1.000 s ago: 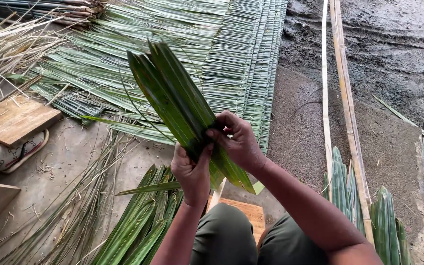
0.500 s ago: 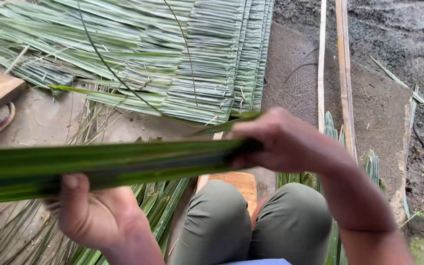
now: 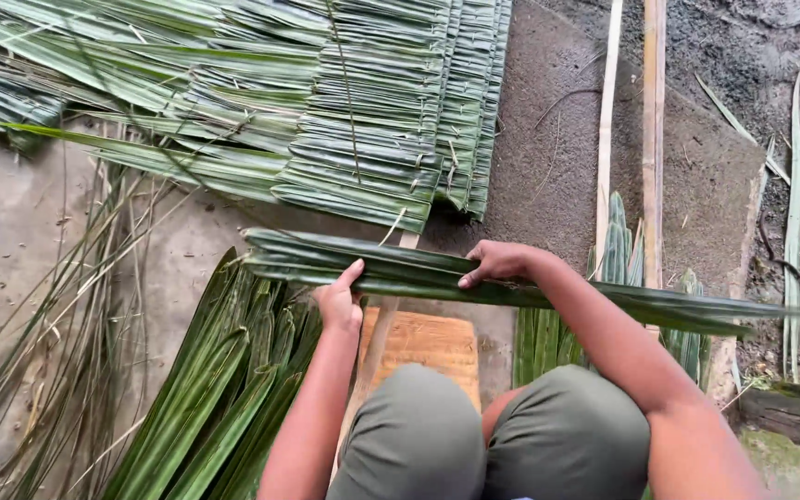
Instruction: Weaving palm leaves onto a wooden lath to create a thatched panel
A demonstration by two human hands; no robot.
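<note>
A long, flat bundle of glossy green leaves (image 3: pixel 437 278) is held crosswise, the left hand (image 3: pixel 340 301) and right hand (image 3: pixel 497 262) fingers clamped on it, above a ridged woven thatch panel (image 3: pixel 372 120).

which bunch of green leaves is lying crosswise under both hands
The long leaf bundle just in front of the knees, lying left to right with the left hand and right hand on it. The leaf pile at lower left lies untouched.

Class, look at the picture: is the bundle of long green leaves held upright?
No, the leaf bundle lies crosswise, with the left hand and right hand on it.
</note>
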